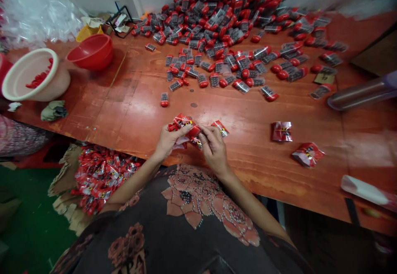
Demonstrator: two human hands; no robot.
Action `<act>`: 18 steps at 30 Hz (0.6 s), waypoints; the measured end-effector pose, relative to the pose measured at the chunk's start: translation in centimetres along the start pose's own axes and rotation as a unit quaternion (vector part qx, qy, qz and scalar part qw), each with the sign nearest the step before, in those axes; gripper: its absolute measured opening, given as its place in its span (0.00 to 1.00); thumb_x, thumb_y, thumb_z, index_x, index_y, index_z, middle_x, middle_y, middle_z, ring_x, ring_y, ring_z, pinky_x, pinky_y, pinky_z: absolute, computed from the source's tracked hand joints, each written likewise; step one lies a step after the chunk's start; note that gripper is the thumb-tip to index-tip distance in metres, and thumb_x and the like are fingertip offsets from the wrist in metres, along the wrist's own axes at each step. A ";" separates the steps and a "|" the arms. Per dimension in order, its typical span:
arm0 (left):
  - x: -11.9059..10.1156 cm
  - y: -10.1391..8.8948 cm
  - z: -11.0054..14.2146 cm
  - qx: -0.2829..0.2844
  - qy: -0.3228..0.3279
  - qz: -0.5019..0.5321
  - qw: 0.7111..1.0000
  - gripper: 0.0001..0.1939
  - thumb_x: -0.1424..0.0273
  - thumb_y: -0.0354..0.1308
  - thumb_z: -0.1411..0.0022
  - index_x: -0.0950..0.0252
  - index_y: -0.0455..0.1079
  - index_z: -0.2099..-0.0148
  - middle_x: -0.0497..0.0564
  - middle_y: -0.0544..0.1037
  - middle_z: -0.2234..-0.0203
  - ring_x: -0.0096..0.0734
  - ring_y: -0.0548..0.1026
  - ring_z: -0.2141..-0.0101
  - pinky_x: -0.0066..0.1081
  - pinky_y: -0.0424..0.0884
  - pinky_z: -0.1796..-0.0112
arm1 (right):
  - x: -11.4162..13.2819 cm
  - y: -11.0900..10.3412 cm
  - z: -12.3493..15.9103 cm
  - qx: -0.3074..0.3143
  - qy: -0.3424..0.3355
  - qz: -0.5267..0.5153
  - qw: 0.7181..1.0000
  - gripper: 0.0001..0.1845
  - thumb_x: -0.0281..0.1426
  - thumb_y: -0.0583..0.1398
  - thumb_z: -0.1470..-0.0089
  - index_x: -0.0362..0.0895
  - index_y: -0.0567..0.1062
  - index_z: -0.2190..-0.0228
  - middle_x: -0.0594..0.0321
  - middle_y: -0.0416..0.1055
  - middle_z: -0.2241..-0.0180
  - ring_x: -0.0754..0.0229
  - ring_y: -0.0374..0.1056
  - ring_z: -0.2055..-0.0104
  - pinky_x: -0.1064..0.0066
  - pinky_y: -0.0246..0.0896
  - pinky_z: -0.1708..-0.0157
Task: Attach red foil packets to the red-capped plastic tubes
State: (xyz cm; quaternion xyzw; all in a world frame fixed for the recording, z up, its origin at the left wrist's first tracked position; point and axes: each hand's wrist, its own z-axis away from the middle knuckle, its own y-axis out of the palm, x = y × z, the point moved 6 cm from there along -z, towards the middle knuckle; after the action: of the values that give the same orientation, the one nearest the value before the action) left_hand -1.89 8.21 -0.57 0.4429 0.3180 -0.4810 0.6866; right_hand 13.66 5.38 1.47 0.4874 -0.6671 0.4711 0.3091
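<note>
In front of my chest, my left hand (166, 142) is closed around a red printed packet (182, 119), thumb pressed on top. The fingers of my right hand (215, 149) pinch together at the packet's right end, where a smooth red piece (194, 131) shows; whether it is a cap cannot be made out. More shiny wrapping hangs below, partly hidden by the fingers. Just past my right knuckles lies a flat red packet (221, 128). Farther off on the table sits one small clear tube (164, 99) with a red cap and dark contents.
A heap of red-capped tubes (214, 15) covers the back of the table (136, 112). Two red packets (281, 131) lie right, near a metallic cylinder (359, 96). At left stand a white basin (58, 84) and red bowl (93, 52). Filled packets (99, 174) are piled below the edge.
</note>
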 end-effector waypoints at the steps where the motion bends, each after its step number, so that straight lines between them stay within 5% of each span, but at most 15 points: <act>1: -0.1 -0.1 0.0 0.001 0.004 0.003 1.000 0.14 0.63 0.73 0.54 0.65 0.80 0.66 0.51 0.81 0.73 0.28 0.77 0.75 0.28 0.75 0.71 | 0.0 0.0 0.0 -0.002 -0.001 0.008 1.000 0.23 0.29 0.54 0.35 0.63 0.67 0.43 0.59 0.67 0.59 0.54 0.67 0.55 0.55 0.69 0.55; 10: -0.1 -0.5 0.4 -0.038 0.009 -0.003 0.999 0.13 0.63 0.73 0.54 0.64 0.79 0.68 0.49 0.80 0.76 0.25 0.75 0.78 0.26 0.72 0.75 | -0.4 0.0 -0.1 -0.029 0.039 -0.015 0.999 0.20 0.31 0.55 0.36 0.60 0.71 0.45 0.59 0.69 0.58 0.53 0.68 0.54 0.53 0.71 0.53; 15: -0.3 -0.2 0.1 -0.054 0.031 0.054 0.997 0.12 0.65 0.74 0.54 0.64 0.79 0.67 0.49 0.81 0.74 0.26 0.77 0.76 0.26 0.74 0.72 | -1.5 0.7 0.5 -0.048 0.136 -0.107 0.984 0.19 0.35 0.55 0.37 0.56 0.72 0.46 0.58 0.68 0.56 0.58 0.71 0.62 0.65 0.76 0.70; 18: -0.2 0.0 0.1 -0.050 0.035 0.071 0.996 0.11 0.66 0.73 0.54 0.63 0.79 0.67 0.49 0.82 0.72 0.27 0.78 0.74 0.27 0.75 0.69 | -1.8 1.0 0.6 -0.054 0.151 -0.124 0.979 0.19 0.35 0.55 0.37 0.56 0.71 0.45 0.57 0.67 0.55 0.59 0.71 0.62 0.67 0.76 0.71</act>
State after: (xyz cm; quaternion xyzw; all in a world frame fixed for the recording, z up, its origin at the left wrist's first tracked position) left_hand -2.01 8.22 -0.36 0.4464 0.3333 -0.3982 0.7287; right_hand 13.37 5.56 -0.68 0.4723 -0.5717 0.4605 0.4878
